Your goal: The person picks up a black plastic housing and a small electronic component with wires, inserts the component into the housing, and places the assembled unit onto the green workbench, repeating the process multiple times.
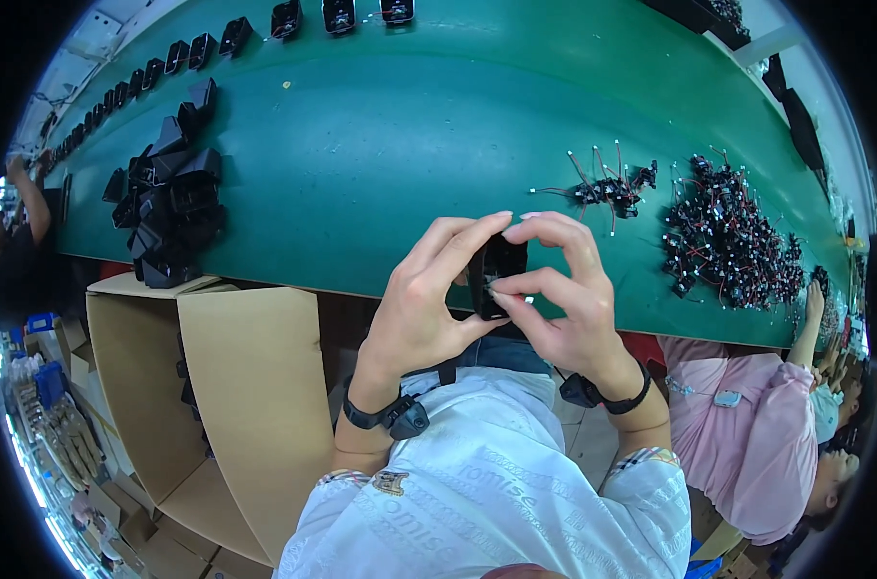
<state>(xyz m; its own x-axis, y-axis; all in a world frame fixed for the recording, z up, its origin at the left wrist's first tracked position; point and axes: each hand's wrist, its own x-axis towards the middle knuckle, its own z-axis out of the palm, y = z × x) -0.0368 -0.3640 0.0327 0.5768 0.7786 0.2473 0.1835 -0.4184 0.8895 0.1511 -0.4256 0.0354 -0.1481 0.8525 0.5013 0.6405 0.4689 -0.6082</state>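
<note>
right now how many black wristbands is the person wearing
2: one black wristband on the left wrist, below the left hand; the other on the right wrist, below the right hand.

Both hands meet over the near edge of the green table: the left hand and right hand pinch a small black part between them. A heap of black housings lies left, wired pieces right.
</note>
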